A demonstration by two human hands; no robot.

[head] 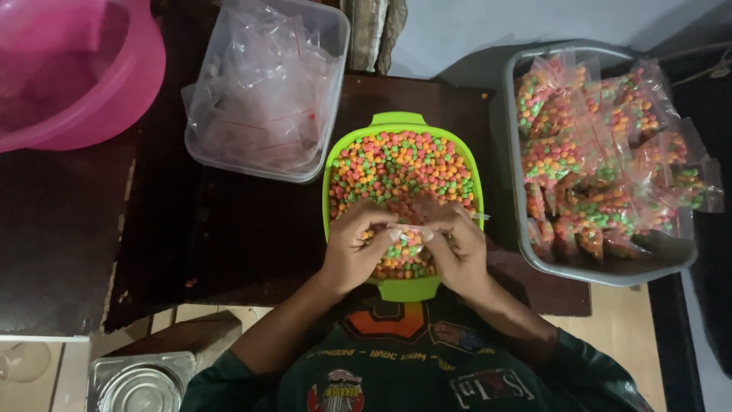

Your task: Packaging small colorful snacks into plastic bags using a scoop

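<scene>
Fingers of both hands pinch the top edge of a small clear plastic bag (404, 236), held level above the near end of a lime-green plastic tub (403, 120). Left hand (352, 248): thumb and forefinger closed on the bag's left end. Right hand (456, 246): thumb and forefinger closed on its right end, other fingers curled under. Bag holds a little heap of small round candies in orange, green and pink; the pouch hangs just below the fingertips, mostly masked by the hands.

Green tub sits on a dark wooden tabletop (252, 236), straight ahead of the person, filled nearly to the rim with loose candies (400, 164) of the same colours.

To the right, touching distance from the tub: grey plastic tray (516, 229) piled with filled clear candy packets (602, 168).

To the left, beyond the tub: clear plastic container (335, 46) stuffed with empty clear bags (259, 91). Far left corner: pink plastic basin (84, 76), partly out of frame.

Lower left, off the table: metal tin with a round top (141, 385).

Person wears a dark green printed shirt (412, 366).
</scene>
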